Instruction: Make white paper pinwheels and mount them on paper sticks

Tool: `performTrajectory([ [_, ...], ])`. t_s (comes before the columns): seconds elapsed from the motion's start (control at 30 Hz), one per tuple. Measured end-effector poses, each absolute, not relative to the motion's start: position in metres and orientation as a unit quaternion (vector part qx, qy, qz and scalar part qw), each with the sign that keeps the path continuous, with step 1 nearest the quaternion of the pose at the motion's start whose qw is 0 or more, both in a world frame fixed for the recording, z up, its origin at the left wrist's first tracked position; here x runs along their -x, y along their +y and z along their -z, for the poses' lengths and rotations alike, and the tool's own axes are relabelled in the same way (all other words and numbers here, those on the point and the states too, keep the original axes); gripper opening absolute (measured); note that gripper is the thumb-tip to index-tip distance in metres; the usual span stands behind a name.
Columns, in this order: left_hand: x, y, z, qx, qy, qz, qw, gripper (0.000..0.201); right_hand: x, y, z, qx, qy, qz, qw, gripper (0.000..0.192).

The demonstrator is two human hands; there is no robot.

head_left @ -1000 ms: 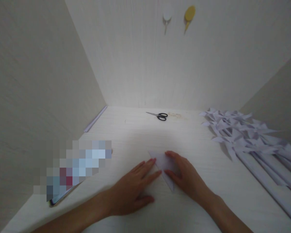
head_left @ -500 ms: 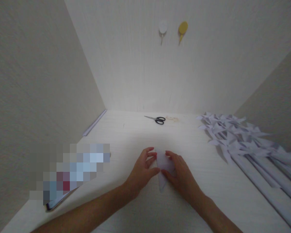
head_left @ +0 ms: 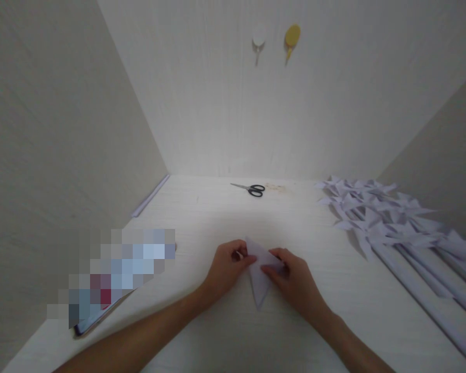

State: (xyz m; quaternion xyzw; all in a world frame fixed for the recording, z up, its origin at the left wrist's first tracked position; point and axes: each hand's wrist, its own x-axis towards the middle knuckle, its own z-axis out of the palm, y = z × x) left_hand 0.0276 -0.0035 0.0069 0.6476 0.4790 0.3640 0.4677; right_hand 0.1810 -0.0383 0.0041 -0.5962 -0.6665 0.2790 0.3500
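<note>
A folded white paper triangle (head_left: 259,272) sits at the middle of the pale table (head_left: 225,217), its tip pointing toward me. My left hand (head_left: 227,267) pinches its upper left edge with curled fingers. From the other side, my right hand (head_left: 295,282) grips the right edge, thumb on top. Both hands hold the paper slightly raised off the surface.
Black-handled scissors (head_left: 250,189) lie near the back wall. Several white paper pinwheels on rolled sticks (head_left: 384,223) are piled at the right. A blurred flat object (head_left: 112,274) lies at the left edge. Two hooks, white (head_left: 258,41) and yellow (head_left: 292,39), hang on the wall.
My left hand went from lying flat on the table to curled and pinching the paper. The paper was turned and lifted, its tip now pointing toward me.
</note>
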Motion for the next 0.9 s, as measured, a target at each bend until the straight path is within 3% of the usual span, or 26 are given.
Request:
performTrajectory([
  [0.03,-0.028,-0.003,-0.007,-0.64,0.467,-0.373,0.483,0.012,-0.18,-0.039,-0.006,0.597,-0.651,-0.308,0.354,0.01],
  [0.27,-0.03,-0.01,-0.01,-0.625,0.439,-0.311,0.565,0.02,-0.18,-0.04,-0.01,0.56,-0.528,-0.414,0.486,0.017],
  [0.6,-0.03,-0.024,-0.018,-0.731,0.402,-0.212,0.509,0.017,-0.187,-0.038,-0.019,0.52,-0.425,-0.469,0.573,0.016],
  [0.77,-0.025,-0.011,-0.021,-0.69,0.452,-0.25,0.507,0.025,-0.197,-0.032,-0.017,0.487,-0.303,-0.467,0.673,0.013],
  [0.9,-0.015,0.009,-0.026,-0.575,0.528,-0.375,0.5,0.025,-0.199,-0.031,-0.012,0.513,-0.357,-0.476,0.619,0.013],
])
